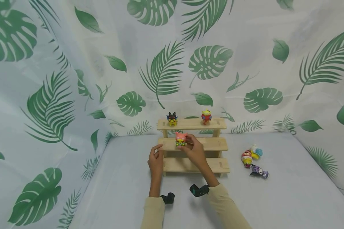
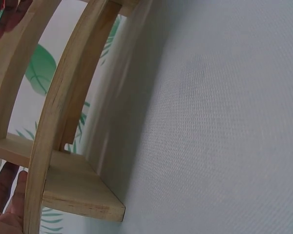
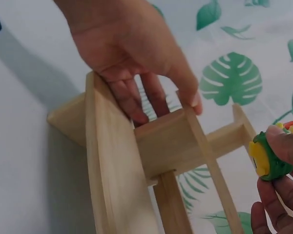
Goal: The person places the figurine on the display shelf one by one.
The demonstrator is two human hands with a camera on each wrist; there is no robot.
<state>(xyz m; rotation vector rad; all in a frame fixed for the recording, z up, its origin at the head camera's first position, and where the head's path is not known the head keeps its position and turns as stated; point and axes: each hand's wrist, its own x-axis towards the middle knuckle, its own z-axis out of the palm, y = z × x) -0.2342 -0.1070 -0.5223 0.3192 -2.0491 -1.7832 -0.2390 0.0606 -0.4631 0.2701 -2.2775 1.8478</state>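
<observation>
My right hand (image 1: 195,151) pinches a small figurine (image 1: 181,138) with a pink hood, yellow face and green body. It is held upright in front of the middle tier of a wooden three-step display stand (image 1: 207,144). In the right wrist view the figurine (image 3: 269,156) shows its green and yellow parts between thumb and fingers. At the stand's left end, my left hand (image 1: 155,160) grips the side. The right wrist view shows the left hand (image 3: 136,53) with its fingers curled around the wooden side.
On the top tier stand a yellow figurine with a black-eared hood (image 1: 172,119) and a red-and-blue figurine with a yellow top (image 1: 206,117). Right of the stand lie a pink-and-yellow figurine (image 1: 247,158), a blue-and-yellow one (image 1: 256,152) and a purple one (image 1: 259,171). Leaf-printed cloth (image 1: 166,35) hangs behind.
</observation>
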